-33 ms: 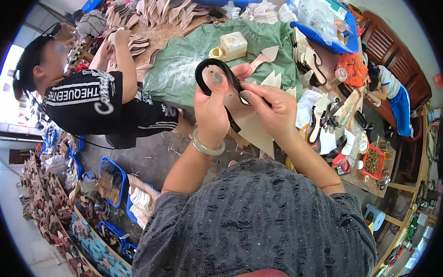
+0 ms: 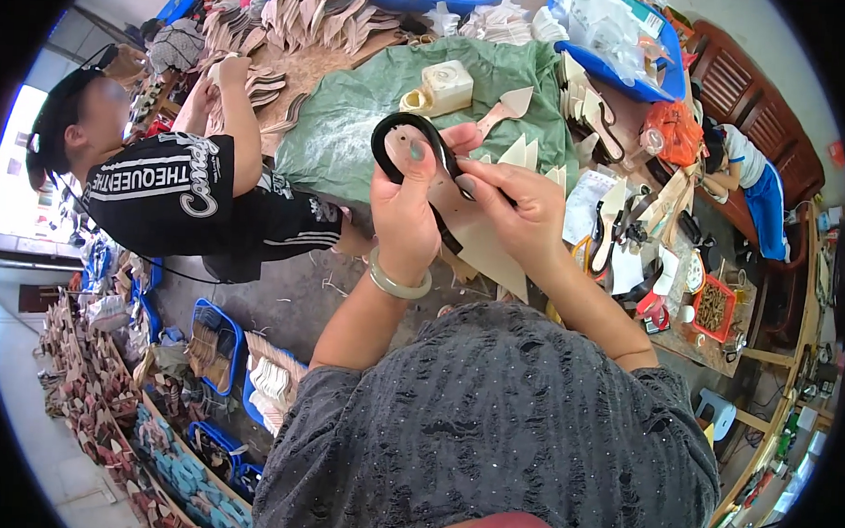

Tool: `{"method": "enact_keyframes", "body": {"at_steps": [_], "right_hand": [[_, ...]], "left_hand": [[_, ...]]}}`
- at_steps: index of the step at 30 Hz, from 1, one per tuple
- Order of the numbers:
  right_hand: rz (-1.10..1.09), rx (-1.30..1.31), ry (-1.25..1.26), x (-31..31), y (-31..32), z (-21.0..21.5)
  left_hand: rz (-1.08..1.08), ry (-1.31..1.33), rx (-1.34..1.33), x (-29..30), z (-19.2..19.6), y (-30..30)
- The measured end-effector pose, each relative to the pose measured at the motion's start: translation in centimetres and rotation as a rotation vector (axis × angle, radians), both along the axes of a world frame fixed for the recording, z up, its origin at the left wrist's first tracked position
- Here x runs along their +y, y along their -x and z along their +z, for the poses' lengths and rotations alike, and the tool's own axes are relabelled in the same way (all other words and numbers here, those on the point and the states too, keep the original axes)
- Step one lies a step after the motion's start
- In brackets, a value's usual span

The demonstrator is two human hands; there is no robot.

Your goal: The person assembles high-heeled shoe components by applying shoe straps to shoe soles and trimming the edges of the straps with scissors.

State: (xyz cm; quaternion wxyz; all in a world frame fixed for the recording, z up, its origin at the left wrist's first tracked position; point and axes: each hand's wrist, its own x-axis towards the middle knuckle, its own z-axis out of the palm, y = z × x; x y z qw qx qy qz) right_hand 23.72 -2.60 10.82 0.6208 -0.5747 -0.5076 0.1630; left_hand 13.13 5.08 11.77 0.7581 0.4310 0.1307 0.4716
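Observation:
A cream, pointed shoe insole point(image 2: 486, 251) is held up in front of me, its rounded heel end away from me and its point toward me. A shiny black strip point(image 2: 381, 153) runs around the heel and along the edges. My left hand point(image 2: 408, 208) is closed around the insole's middle, thumb on its upper face. My right hand point(image 2: 525, 207) has its thumb and forefinger pinched on the black strip at the right edge; the exact grip is partly hidden by the fingers. Beyond them, another pointed insole point(image 2: 508, 111) lies on a green cloth point(image 2: 340, 98).
A square cream container point(image 2: 446, 86) stands on the cloth. Blue tubs point(image 2: 673, 73) of plastic bags and an orange bag point(image 2: 674, 133) are at the far right. To the left sits a co-worker point(image 2: 160, 194). A red basket point(image 2: 714, 309) stands on the cluttered right table.
Both hands stay on the insole and strip. The insole's pointed end has shifted very slightly to the right.

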Motion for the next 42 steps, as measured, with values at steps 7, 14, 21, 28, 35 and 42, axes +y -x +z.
{"method": "enact_keyframes", "body": {"at_steps": [7, 14, 21, 28, 35, 42], "right_hand": [[-0.111, -0.226, -0.169, 0.0, 1.4, -0.4], [0.128, -0.183, 0.129, 0.5, 0.7, -0.3], [0.277, 0.241, 0.112, 0.7, -0.1, -1.0], [0.136, -0.347, 0.056, 0.2, 0.5, -1.6], [0.178, -0.548, -0.007, 1.2, 0.8, -1.6], [0.229, -0.592, -0.151, 2.9, 0.6, -4.1]], "left_hand": [[0.039, -0.034, -0.019, -1.2, 0.4, 0.6], [-0.051, 0.011, 0.202, -0.4, -0.1, 2.1], [0.057, 0.059, 0.047, 0.8, -0.4, 2.8], [0.092, 0.054, 0.035, 0.6, 0.4, 3.5], [-0.010, 0.083, 0.048, 0.6, 0.9, 4.2], [-0.065, 0.000, 0.128, 2.0, -0.5, 3.9]]}}
